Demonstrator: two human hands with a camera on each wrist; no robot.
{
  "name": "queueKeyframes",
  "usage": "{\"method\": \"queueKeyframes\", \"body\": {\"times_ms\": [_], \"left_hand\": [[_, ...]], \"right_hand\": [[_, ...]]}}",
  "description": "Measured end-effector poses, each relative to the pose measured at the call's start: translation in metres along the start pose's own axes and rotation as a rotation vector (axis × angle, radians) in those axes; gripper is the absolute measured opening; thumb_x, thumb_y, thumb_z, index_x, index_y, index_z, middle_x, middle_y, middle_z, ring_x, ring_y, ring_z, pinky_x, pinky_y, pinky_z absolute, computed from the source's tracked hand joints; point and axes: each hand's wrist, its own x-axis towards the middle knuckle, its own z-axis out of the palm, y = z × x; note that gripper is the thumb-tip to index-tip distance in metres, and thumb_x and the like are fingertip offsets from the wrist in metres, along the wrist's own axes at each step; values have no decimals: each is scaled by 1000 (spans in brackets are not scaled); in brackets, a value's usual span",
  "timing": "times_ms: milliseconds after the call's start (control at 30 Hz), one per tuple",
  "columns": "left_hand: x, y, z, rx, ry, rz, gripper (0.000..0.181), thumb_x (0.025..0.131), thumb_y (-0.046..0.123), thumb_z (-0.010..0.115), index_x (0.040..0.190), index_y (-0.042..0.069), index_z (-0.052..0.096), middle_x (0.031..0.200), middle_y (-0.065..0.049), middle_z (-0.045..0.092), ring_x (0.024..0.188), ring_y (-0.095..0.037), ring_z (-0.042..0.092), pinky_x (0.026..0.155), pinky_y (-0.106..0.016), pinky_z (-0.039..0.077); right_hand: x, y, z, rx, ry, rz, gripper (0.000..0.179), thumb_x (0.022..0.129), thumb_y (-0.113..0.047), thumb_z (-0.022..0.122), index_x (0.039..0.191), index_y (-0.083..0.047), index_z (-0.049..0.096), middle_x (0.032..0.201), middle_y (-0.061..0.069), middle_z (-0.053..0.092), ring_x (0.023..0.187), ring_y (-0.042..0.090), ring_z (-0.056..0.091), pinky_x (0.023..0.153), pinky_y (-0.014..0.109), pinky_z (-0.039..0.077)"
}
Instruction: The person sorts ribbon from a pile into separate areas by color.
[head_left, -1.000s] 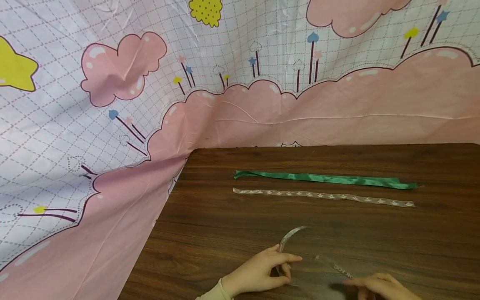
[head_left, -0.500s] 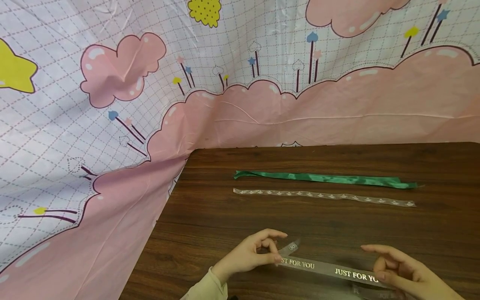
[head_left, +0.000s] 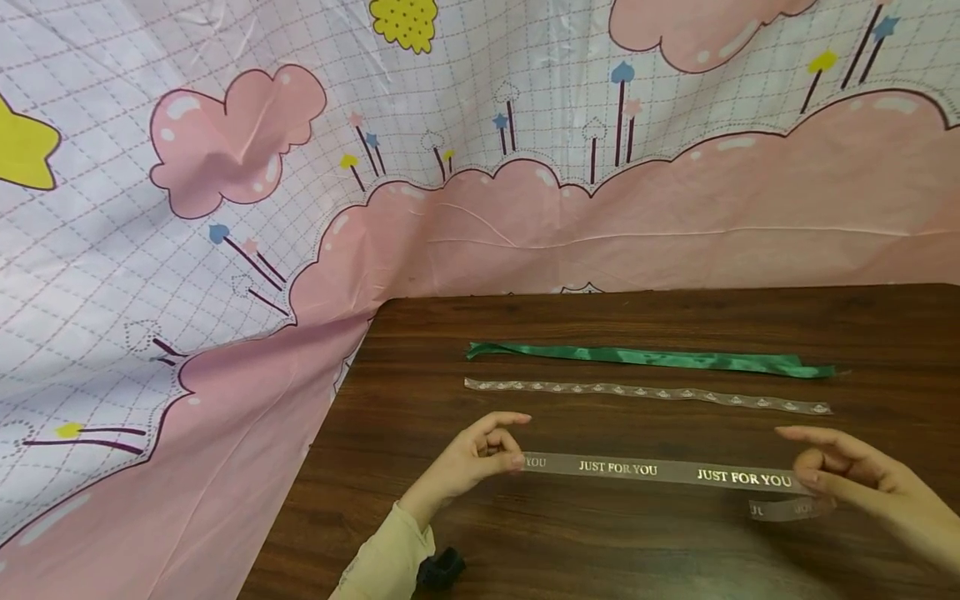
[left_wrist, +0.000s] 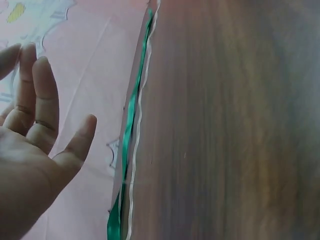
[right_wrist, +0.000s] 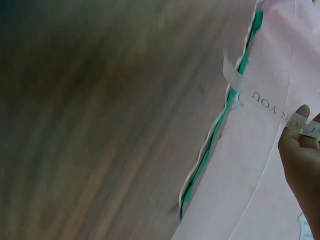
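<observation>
A sheer ribbon [head_left: 618, 468] printed "JUST FOR YOU" is stretched above the table between both hands. The left hand [head_left: 483, 450] pinches its left end between thumb and fingers, index finger extended. Near the other end, the right hand [head_left: 862, 475] pinches it with thumb and fingers. A loose tail of the ribbon hangs below the right hand; in the right wrist view, the ribbon's tail [right_wrist: 265, 102] sticks out past the thumb. Beyond the hands lie a sheer ribbon with small white prints [head_left: 641, 392] and, behind it, a green satin ribbon [head_left: 645, 357], roughly parallel.
The dark wooden table [head_left: 600, 542] ends at a pink and white printed cloth [head_left: 675, 200], which hangs behind it and along the left. A small black object [head_left: 441, 570] lies beside the left sleeve [head_left: 386, 554].
Both hands have risen and moved forward and apart, pulling the printed ribbon out straight between them. The black object has come into view beside the left sleeve. The two lying ribbons have not moved.
</observation>
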Motion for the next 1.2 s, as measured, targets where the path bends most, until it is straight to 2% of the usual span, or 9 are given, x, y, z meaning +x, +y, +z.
{"method": "queueKeyframes", "body": {"times_ms": [100, 267, 367, 467, 600, 767, 933, 1100, 1200], "left_hand": [[6, -1, -12, 13, 59, -30, 52, 90, 21, 61, 138, 14, 40, 91, 5, 61, 89, -19, 61, 83, -34, 49], [20, -2, -35, 43, 145, -32, 50, 91, 20, 60, 137, 13, 41, 89, 7, 62, 93, -39, 57, 88, -42, 48], [29, -2, -48, 57, 203, -49, 48, 90, 22, 62, 135, 16, 44, 88, 7, 63, 95, -44, 55, 90, -42, 48], [39, -4, -60, 66, 248, -62, 49, 90, 23, 63, 134, 17, 45, 89, 7, 63, 97, -47, 54, 91, -43, 47], [51, -12, -73, 85, 301, -100, 50, 90, 24, 63, 136, 15, 44, 91, 5, 63, 96, -41, 57, 93, -49, 45], [62, -24, -84, 149, 373, -171, 53, 89, 27, 63, 136, 15, 43, 98, 1, 65, 94, -19, 60, 98, -46, 43], [69, -37, -90, 150, 423, -201, 52, 89, 26, 63, 136, 13, 43, 101, -3, 66, 101, -21, 60, 103, -48, 38], [80, -51, -91, 159, 468, -216, 49, 88, 25, 64, 133, 15, 48, 97, -2, 67, 96, -21, 59, 94, -40, 44], [87, -57, -89, 185, 486, -228, 47, 86, 25, 66, 130, 15, 50, 95, -2, 68, 89, -20, 59, 82, -33, 47]], "right_hand": [[6, 4, -11, -107, 76, 53, 54, 91, 17, 39, 142, 0, 30, 96, -11, 62, 75, 8, 56, 56, 26, 41], [11, 16, -29, -120, 95, 75, 53, 93, 14, 38, 142, -2, 30, 95, -10, 61, 70, 14, 55, 55, 27, 42], [14, 22, -39, -129, 92, 74, 52, 93, 14, 38, 142, -1, 30, 95, -10, 61, 68, 15, 56, 57, 26, 46], [18, 29, -50, -133, 101, 96, 52, 93, 13, 39, 142, -2, 32, 96, -10, 62, 73, 11, 58, 62, 23, 47], [23, 38, -63, -148, 99, 133, 51, 94, 9, 41, 142, -10, 35, 97, -14, 62, 80, 6, 59, 63, 21, 48], [28, 49, -73, -105, 105, 160, 48, 97, 4, 40, 141, -14, 36, 92, -13, 62, 68, 14, 52, 52, 29, 41], [33, 59, -76, -95, 118, 221, 44, 99, -4, 41, 140, -18, 37, 89, -12, 60, 67, 18, 45, 51, 33, 34], [39, 66, -77, -133, 154, 308, 40, 99, -12, 45, 137, -21, 40, 90, -15, 63, 71, 11, 53, 52, 31, 35], [43, 68, -76, -165, 170, 345, 38, 98, -17, 47, 136, -23, 42, 84, -13, 61, 67, 13, 50, 51, 31, 33]]}}
